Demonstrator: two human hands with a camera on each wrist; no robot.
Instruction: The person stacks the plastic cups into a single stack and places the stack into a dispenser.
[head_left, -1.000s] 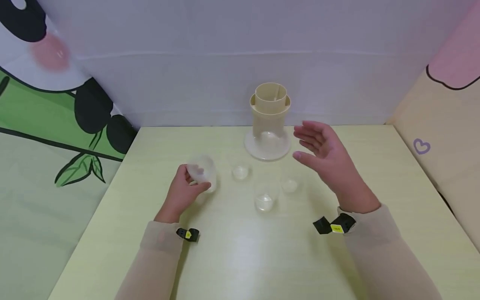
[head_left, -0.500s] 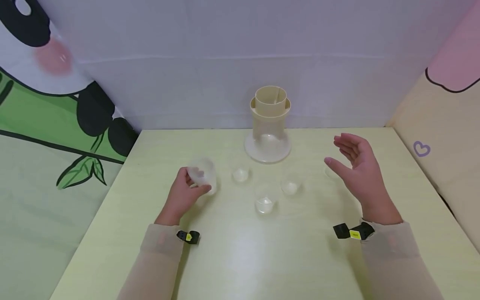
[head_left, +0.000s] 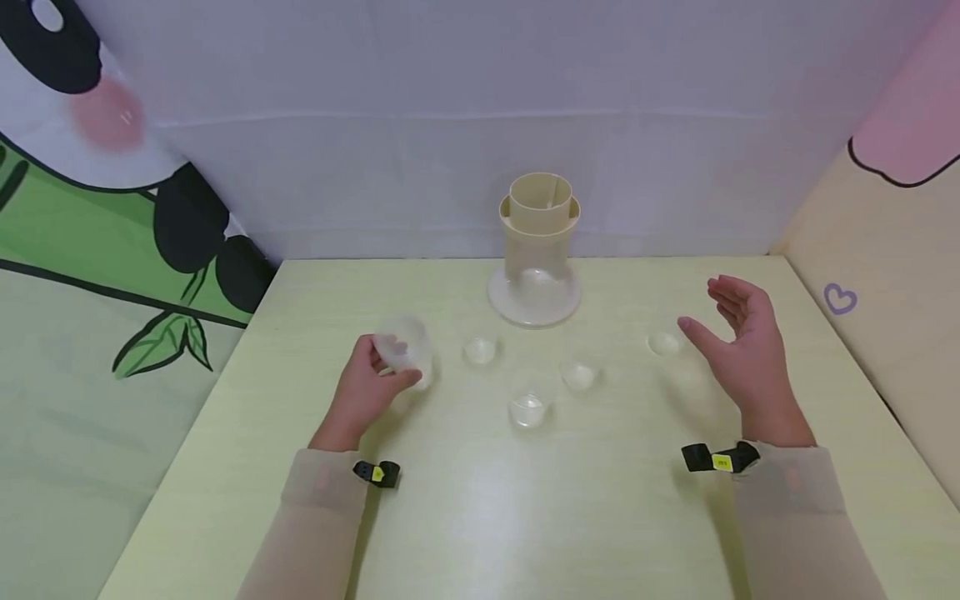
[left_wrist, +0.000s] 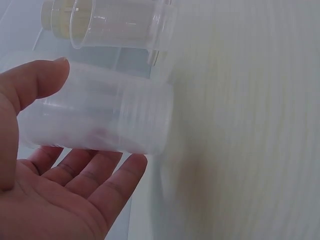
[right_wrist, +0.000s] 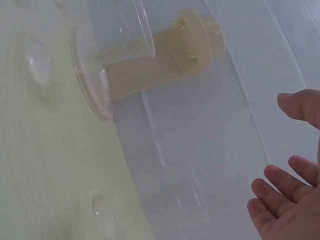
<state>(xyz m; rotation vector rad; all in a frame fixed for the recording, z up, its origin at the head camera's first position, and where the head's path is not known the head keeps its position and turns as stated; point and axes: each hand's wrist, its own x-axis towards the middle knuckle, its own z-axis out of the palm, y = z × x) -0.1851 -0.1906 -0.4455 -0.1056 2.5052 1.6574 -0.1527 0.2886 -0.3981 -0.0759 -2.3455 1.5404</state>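
My left hand [head_left: 363,387] holds an upright stack of clear plastic cups [head_left: 405,343] at the left; in the left wrist view the thumb lies on one side of the stack [left_wrist: 95,110] and the fingers on the other. At the right, my right hand [head_left: 742,358] is raised with fingers apart and nothing in it. A single clear cup [head_left: 663,343] stands just left of its thumb. In the right wrist view a gap separates that cup [right_wrist: 172,200] from the fingers [right_wrist: 280,192]. Three more clear cups, one at the back left [head_left: 480,350], one at the right [head_left: 581,375] and one in front [head_left: 528,408], stand mid-table.
Behind the cups, near the table's back edge, rises a cream cylinder holder [head_left: 538,250] on a round, whitish base [head_left: 536,312]. A pale cloth wall [head_left: 375,183] closes off the back of the table [head_left: 465,508]. Patterned panels flank both sides.
My right hand has moved right and toward me, away from the cylinder holder, and the cup at the right now shows beside its thumb. The left hand keeps its hold on the stack.
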